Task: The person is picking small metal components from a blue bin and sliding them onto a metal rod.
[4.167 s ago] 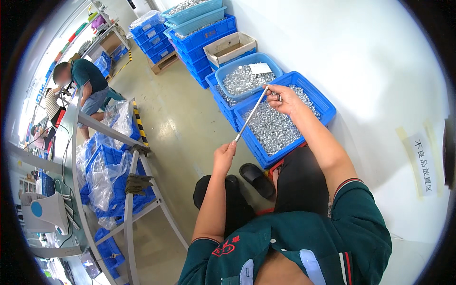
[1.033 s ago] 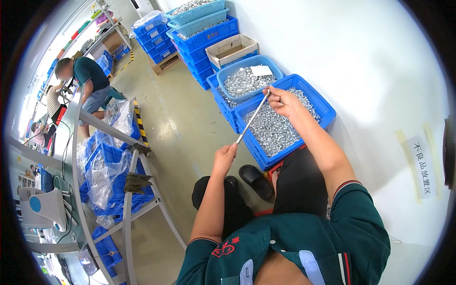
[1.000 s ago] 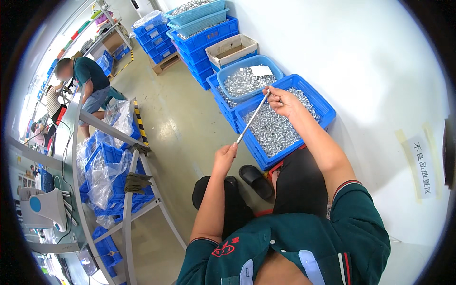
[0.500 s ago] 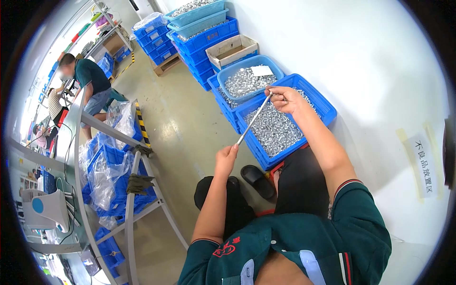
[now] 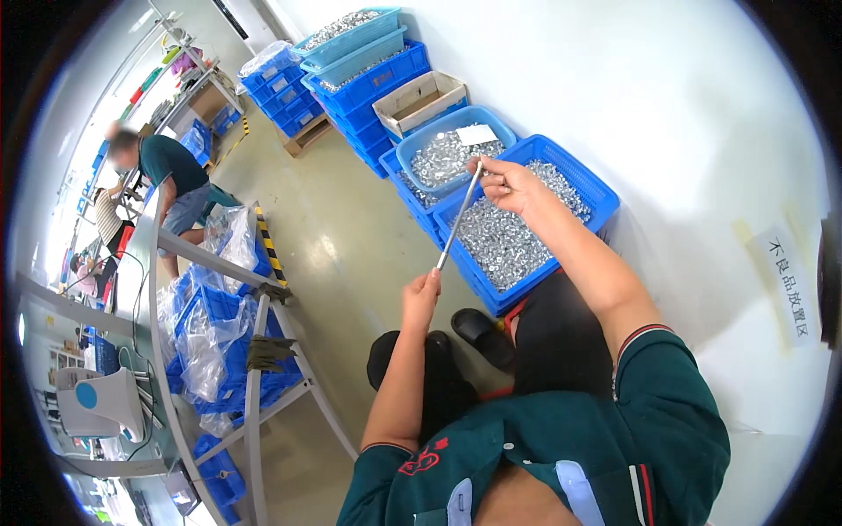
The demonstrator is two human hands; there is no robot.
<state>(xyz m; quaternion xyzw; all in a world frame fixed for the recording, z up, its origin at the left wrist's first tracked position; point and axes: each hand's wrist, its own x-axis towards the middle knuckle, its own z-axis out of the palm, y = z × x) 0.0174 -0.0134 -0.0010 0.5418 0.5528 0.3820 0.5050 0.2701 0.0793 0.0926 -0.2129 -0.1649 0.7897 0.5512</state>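
A thin metal rod (image 5: 459,217) runs between my two hands. My left hand (image 5: 422,294) pinches its lower end over the floor. My right hand (image 5: 507,181) grips the upper end above a blue crate (image 5: 589,191) filled with small shiny metal parts (image 5: 500,241). Just behind it sits a lighter blue tub (image 5: 460,123) of the same kind of parts with a white slip of paper (image 5: 477,134) on top.
More blue crates (image 5: 368,74) and a cardboard box (image 5: 419,96) line the white wall. A metal-framed table (image 5: 254,351) with bagged blue bins beneath stands on my left. Another person (image 5: 171,171) bends over a table farther back. My dark shoes (image 5: 481,333) rest on the floor.
The view has shifted slightly. Both hands still hold the rod in much the same pose over the crate. The person in the background has moved a little.
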